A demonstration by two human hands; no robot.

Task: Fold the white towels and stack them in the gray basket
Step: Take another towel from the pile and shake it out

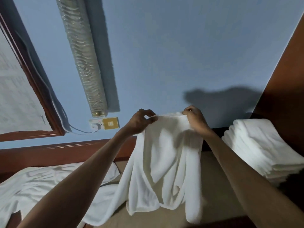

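A white towel (164, 162) hangs in front of me, held up by its top edge above the tan bed surface (212, 195). My left hand (139, 120) pinches the towel's upper left corner. My right hand (195, 117) grips the upper right part of the same edge. The towel's lower end drapes in folds onto the bed. At the right stands a stack of folded white towels (263, 145). More loose white towels (49, 181) lie crumpled at the left. The gray basket is hidden from me.
A blue wall is ahead, with a wrapped roll (82, 55) leaning on it and a wall socket (103, 124) with a plugged-in cable. A wooden headboard (57, 150) runs along the bed. Dark wooden furniture (283, 79) rises at the right.
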